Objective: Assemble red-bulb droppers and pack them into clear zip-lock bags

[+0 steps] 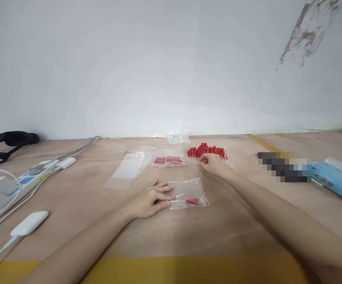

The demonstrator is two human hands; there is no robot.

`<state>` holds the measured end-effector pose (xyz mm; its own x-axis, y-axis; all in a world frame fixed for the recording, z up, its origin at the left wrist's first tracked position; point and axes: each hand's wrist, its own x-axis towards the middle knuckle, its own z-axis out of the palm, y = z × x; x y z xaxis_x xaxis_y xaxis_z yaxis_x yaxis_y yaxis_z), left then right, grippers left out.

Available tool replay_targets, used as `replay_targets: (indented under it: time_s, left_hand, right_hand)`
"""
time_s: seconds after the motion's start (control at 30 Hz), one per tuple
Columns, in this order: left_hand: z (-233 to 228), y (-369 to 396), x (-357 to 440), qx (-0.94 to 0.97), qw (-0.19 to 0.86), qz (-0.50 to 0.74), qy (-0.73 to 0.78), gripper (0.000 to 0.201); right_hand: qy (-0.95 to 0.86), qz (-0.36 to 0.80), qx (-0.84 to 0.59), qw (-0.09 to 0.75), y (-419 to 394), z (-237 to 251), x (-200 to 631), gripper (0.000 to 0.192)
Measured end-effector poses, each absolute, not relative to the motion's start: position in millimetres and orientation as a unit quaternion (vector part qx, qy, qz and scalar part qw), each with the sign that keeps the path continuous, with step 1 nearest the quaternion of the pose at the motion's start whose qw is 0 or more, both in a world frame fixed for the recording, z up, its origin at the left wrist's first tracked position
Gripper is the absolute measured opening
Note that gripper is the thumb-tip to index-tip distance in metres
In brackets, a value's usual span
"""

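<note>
Resting flat, left hand (pixel 151 199) pins bag (pixel 189 193); right hand (pixel 213 163) reaches droppers (pixel 207 150).

**Red, clear and tan across the table**

The table (pixel 242 221) is tan, with a yellow band along its near edge at six o'clock. The droppers (pixel 208 152) in the pile at twelve o'clock have red bulbs and clear stems. The bag (pixel 188 192) at the centre is clear with a thin red strip along its right edge and one red dropper inside. The filled bag (pixel 168 159) behind it shows two red clusters. At three o'clock the packet (pixel 335 179) is blue and white. At nine o'clock the power strip (pixel 33 175) is white with blue patches, and the strap (pixel 8 140) beyond it is black. The wall (pixel 129 67) is pale grey-white with a brownish stain at two o'clock.
</note>
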<state>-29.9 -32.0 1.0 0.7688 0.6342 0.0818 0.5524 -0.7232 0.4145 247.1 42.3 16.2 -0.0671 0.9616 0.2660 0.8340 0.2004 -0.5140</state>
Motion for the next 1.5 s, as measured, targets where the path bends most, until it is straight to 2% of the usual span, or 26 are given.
replay_targets:
  time_s: [0.17, 0.43, 0.6, 0.8, 0.9, 0.97, 1.07, 1.17, 1.27, 1.37, 1.5]
  left_hand:
    - [0.6, -33.0, -31.5, 0.921, 0.197, 0.103, 0.319, 0.034]
    - [0.3, -32.8, -32.9, 0.926, 0.188, 0.104, 0.311, 0.034]
    - [2.2, -33.8, -32.1, 0.923, 0.196, 0.107, 0.313, 0.034]
    - [2.2, -34.2, -32.3, 0.923, 0.2, 0.119, 0.307, 0.034]
    - [1.7, -34.2, -32.1, 0.924, 0.195, 0.117, 0.308, 0.034]
    - [1.8, -34.3, -31.5, 0.925, 0.186, 0.113, 0.31, 0.034]
    - [2.7, -34.8, -29.9, 0.928, 0.171, 0.108, 0.312, 0.036]
    - [3.9, -35.6, -28.7, 0.928, 0.167, 0.107, 0.315, 0.042]
    - [4.0, -36.8, -28.6, 0.923, 0.167, 0.11, 0.328, 0.049]
    - [1.9, -37.8, -28.9, 0.921, 0.164, 0.132, 0.328, 0.047]
    - [-1.1, -37.8, -28.6, 0.918, 0.159, 0.186, 0.313, 0.04]
  right_hand:
    - [-0.671, 0.077, -0.682, 0.28, 83.5, 11.6, 218.3, 0.025]
    - [-0.613, 0.096, -0.729, 0.289, 103.5, 3.8, 206.6, 0.046]
    - [-0.609, 0.108, -0.725, 0.301, 99.1, 9.2, 210.7, 0.046]
    - [-0.635, 0.13, -0.7, 0.3, 72.0, 26.3, 235.1, 0.037]
    - [-0.658, 0.183, -0.66, 0.314, 43.4, 24.3, 252.9, 0.048]
    - [-0.649, 0.295, -0.591, 0.377, 21.9, 16.4, 261.5, 0.064]
    - [-0.582, 0.396, -0.541, 0.46, -4.8, -0.4, 265.2, 0.075]
    - [-0.502, 0.433, -0.517, 0.542, -17.9, -15.2, 260.0, 0.071]
    - [-0.43, 0.493, -0.494, 0.573, -20.5, -24.2, 254.3, 0.052]
    - [-0.429, 0.548, -0.464, 0.548, -21.2, -27.4, 255.5, 0.035]
    - [-0.548, 0.527, -0.469, 0.45, -25.8, -23.7, 266.6, 0.031]
